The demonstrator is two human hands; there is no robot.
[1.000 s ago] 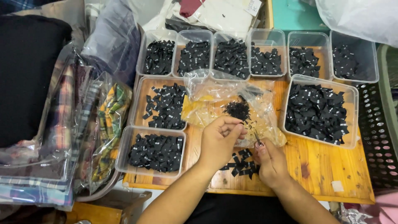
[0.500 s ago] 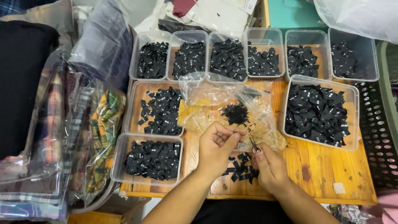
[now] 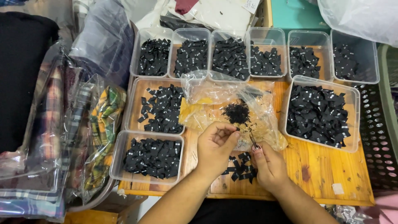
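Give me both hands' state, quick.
Left hand: fingers pinched shut; what they hold cannot be told.
Right hand: closed on a thin dark tool.

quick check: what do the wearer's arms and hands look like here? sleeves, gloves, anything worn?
Both forearms are bare to the frame's bottom edge: no sleeves, gloves, watch or bracelets in view. The left hand and right hand show no rings. One right-hand fingernail looks dark and glossy, possibly polished; the rest are too small to tell.

Left hand point(image 3: 215, 147): fingers curled tighter, thumb meeting fingertips.
Right hand point(image 3: 269, 166): barely shifted, a little nearer the left.
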